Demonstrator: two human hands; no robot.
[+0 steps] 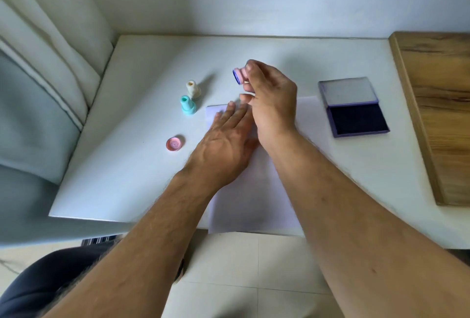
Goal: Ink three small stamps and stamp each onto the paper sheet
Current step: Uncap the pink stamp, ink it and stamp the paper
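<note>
Nearest the person, the paper sheet [254, 203] lay on the white table [127, 165] with its near edge overhanging the table's front; being thin and limp, it would likely slide or lift with a stamp unless pinned. The left hand [223, 144] rested flat on it, fingers straight and pressing on the sheet's upper left part, grasping nothing. Just left of that hand, apart from the sheet, a round pink cap [174, 144] sat open side up. The right hand [269, 93] hovered above the far edge of the sheet, its thumb and fingertips pinching the pink stamp [240, 75], which was turned sideways so its face, dark blue with ink, looked left. The stamp seemed a light, rigid plastic piece, small enough for a fingertip pinch on its narrow body; the wet face was best kept clear of skin, and it should be brought down squarely to avoid smearing. Beyond the sheet's left corner stood the teal stamp [188, 105] and, just behind it, the cream stamp [193, 89], both upright, each with a narrow neck that looked the natural place to take hold. To the right, near the sheet's far corner, the ink pad [357, 120] lay open, its lid [347, 91] folded back; the pad surface was probably soft and called for only a light press. A wooden board [437, 114] lay further right.
</note>
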